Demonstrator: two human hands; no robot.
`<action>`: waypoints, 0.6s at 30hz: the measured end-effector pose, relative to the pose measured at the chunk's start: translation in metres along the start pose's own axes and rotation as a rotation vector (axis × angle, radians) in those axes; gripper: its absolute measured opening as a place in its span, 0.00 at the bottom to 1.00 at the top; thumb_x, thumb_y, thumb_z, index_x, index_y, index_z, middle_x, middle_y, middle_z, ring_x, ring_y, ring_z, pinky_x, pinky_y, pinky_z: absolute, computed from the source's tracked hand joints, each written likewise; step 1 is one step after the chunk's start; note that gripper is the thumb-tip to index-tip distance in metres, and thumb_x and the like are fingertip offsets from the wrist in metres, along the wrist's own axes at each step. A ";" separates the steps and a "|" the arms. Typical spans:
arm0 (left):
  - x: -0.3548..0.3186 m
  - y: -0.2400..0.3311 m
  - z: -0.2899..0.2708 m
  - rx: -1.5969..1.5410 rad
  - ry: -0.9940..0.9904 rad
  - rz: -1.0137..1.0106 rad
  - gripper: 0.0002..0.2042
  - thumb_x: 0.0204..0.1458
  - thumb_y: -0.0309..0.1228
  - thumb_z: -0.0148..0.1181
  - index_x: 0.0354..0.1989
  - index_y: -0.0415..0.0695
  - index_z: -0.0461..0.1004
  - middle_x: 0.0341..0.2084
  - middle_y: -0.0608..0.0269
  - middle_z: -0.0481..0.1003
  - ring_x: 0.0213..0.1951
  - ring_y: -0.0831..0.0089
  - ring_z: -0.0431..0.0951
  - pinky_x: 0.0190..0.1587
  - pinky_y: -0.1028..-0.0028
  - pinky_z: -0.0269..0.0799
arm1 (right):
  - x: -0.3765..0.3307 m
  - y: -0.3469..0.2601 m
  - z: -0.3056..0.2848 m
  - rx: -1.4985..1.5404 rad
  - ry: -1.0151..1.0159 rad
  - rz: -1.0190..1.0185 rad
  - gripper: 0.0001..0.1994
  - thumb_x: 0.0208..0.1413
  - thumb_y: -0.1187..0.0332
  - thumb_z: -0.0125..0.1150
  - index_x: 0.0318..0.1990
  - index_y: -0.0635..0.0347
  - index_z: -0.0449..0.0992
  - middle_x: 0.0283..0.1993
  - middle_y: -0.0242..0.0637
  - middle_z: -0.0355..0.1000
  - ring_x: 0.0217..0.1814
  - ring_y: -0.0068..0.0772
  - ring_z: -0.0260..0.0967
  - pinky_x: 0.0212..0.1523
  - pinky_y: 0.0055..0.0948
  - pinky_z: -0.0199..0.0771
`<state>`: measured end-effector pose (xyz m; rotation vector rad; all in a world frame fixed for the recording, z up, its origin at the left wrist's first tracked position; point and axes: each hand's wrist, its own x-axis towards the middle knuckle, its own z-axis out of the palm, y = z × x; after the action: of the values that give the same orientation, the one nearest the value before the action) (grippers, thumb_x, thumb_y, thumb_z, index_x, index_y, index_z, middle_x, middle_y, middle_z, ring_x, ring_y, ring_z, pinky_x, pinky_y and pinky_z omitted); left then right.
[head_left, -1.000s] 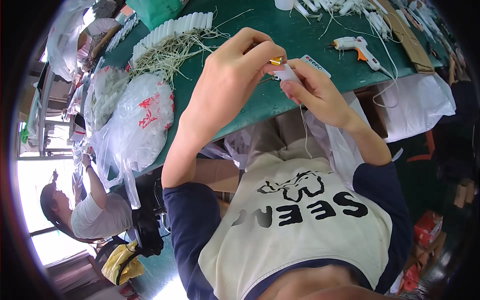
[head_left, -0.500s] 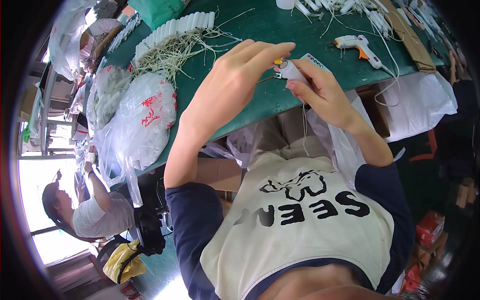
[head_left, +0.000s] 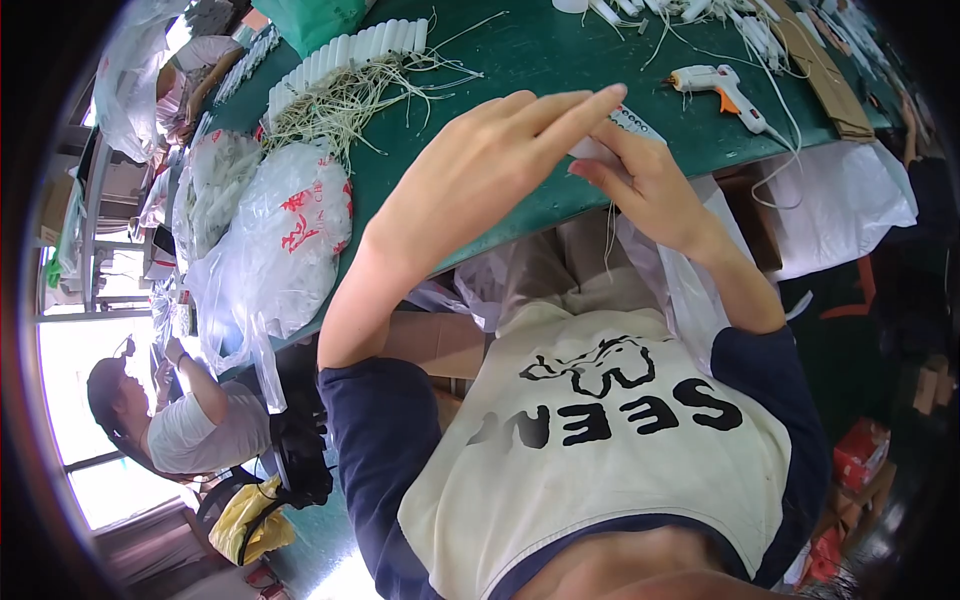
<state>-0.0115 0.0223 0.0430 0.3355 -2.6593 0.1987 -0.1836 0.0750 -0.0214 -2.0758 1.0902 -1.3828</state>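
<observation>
Above the front edge of the table, my two hands meet. My right hand (head_left: 655,190) is closed round a small white plastic cylinder (head_left: 594,150), its thumb toward me. A thin pale wire (head_left: 610,235) hangs below it toward my lap. My left hand (head_left: 490,155) reaches over from the left, its fingers pressed together and their tips covering the cylinder's far end. Its thumb and whatever it pinches are hidden behind the hand. Just past my right fingers lies a white card-like piece (head_left: 636,125) with dark round marks.
A row of white cylinders with tangled wires (head_left: 340,75) lies at the far left, near clear plastic bags (head_left: 280,240). A white glue gun (head_left: 715,88) with an orange trigger rests at the right beside cardboard strips (head_left: 825,80). Another person (head_left: 195,420) sits at the left.
My left hand has moved right and its fingers now cover the cylinder's end. A yellow bit and a thin brown rod seen there earlier are hidden now.
</observation>
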 end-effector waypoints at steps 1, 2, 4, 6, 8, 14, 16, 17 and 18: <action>-0.001 -0.005 0.002 -0.199 0.037 -0.058 0.32 0.36 0.17 0.52 0.57 0.45 0.57 0.43 0.59 0.68 0.30 0.67 0.69 0.34 0.73 0.69 | -0.001 0.001 -0.002 0.003 0.001 0.040 0.15 0.51 0.75 0.50 0.48 0.68 0.63 0.24 0.35 0.66 0.24 0.21 0.62 0.26 0.21 0.62; -0.002 -0.010 0.003 -0.396 0.073 -0.119 0.31 0.38 0.16 0.52 0.57 0.45 0.57 0.45 0.59 0.68 0.29 0.67 0.69 0.34 0.74 0.69 | -0.002 0.002 -0.004 0.008 0.002 0.078 0.15 0.51 0.75 0.50 0.48 0.67 0.63 0.24 0.34 0.66 0.24 0.21 0.62 0.26 0.20 0.62; -0.006 -0.018 0.010 -0.545 0.112 -0.277 0.28 0.41 0.17 0.52 0.55 0.45 0.58 0.43 0.58 0.69 0.28 0.67 0.70 0.33 0.75 0.68 | -0.004 0.006 -0.007 -0.001 0.020 0.113 0.15 0.52 0.75 0.51 0.48 0.66 0.64 0.24 0.32 0.64 0.24 0.19 0.61 0.25 0.19 0.61; -0.014 -0.031 0.023 -0.690 0.152 -0.439 0.26 0.43 0.17 0.52 0.54 0.45 0.60 0.42 0.57 0.69 0.28 0.67 0.71 0.33 0.76 0.68 | -0.005 0.007 -0.009 -0.010 0.036 0.147 0.15 0.52 0.74 0.51 0.48 0.65 0.64 0.24 0.31 0.63 0.24 0.18 0.59 0.25 0.18 0.60; -0.022 -0.048 0.046 -0.556 -0.015 -0.516 0.16 0.44 0.23 0.56 0.44 0.42 0.68 0.35 0.56 0.73 0.29 0.69 0.73 0.33 0.75 0.68 | -0.005 0.005 -0.012 0.064 0.058 0.226 0.14 0.53 0.71 0.51 0.48 0.63 0.65 0.24 0.28 0.61 0.23 0.16 0.55 0.25 0.15 0.58; -0.040 -0.051 0.089 -0.376 -0.289 -0.690 0.10 0.41 0.32 0.61 0.27 0.37 0.72 0.25 0.55 0.73 0.28 0.66 0.74 0.33 0.71 0.68 | -0.007 0.006 -0.014 0.168 0.080 0.212 0.14 0.55 0.69 0.50 0.48 0.62 0.66 0.24 0.26 0.60 0.23 0.14 0.52 0.23 0.14 0.55; -0.043 -0.052 0.096 -0.353 -0.249 -0.678 0.10 0.42 0.32 0.60 0.27 0.37 0.72 0.24 0.54 0.73 0.27 0.64 0.74 0.32 0.70 0.68 | -0.009 0.005 -0.013 0.157 0.078 0.220 0.15 0.54 0.69 0.51 0.49 0.62 0.66 0.24 0.26 0.61 0.23 0.14 0.52 0.23 0.14 0.55; -0.042 -0.052 0.098 -0.352 -0.249 -0.673 0.10 0.42 0.32 0.59 0.26 0.37 0.72 0.24 0.54 0.73 0.27 0.64 0.74 0.31 0.70 0.68 | -0.010 0.006 -0.013 0.147 0.075 0.226 0.15 0.54 0.69 0.51 0.49 0.62 0.66 0.24 0.26 0.61 0.23 0.13 0.52 0.23 0.14 0.55; -0.042 -0.052 0.099 -0.350 -0.248 -0.669 0.09 0.42 0.31 0.59 0.26 0.37 0.72 0.24 0.53 0.73 0.27 0.64 0.74 0.31 0.70 0.68 | -0.011 0.007 -0.013 0.147 0.075 0.227 0.15 0.54 0.69 0.51 0.49 0.62 0.66 0.24 0.26 0.61 0.23 0.13 0.52 0.23 0.14 0.55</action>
<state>-0.0021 -0.0384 -0.0594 1.1496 -2.5746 -0.5380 -0.2001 0.0805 -0.0271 -1.7507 1.1768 -1.3922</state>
